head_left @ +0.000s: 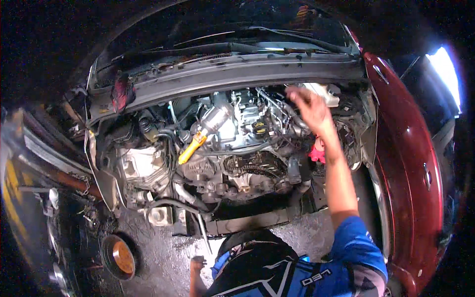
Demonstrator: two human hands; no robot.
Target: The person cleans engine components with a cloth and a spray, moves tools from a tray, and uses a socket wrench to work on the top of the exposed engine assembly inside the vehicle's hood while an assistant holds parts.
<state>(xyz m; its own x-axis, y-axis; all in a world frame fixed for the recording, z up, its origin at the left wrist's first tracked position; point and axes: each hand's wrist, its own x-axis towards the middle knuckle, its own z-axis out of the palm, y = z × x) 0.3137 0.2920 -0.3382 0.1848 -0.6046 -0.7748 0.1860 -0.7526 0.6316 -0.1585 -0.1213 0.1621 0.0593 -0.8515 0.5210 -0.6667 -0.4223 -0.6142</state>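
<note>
My right hand (309, 109) is raised over the right side of the open engine bay (242, 166), fingers loosely bent and apart, with nothing visible in them. A red plastic thing (317, 153) lies partly behind my forearm. Left of it, a yellow-handled work lamp (193, 148) rests on the engine (247, 121), its silver head upward. My left hand (197, 263) hangs low beside my body, below the front crossmember (247, 218); it is too small and dim to tell its finger position.
A dark red and black item (121, 94) rests on the cowl at upper left. A red car door (410, 163) stands at the right. A round pan (118, 255) with brownish contents sits on the wet floor at lower left. A bright lamp (443, 79) shines at far right.
</note>
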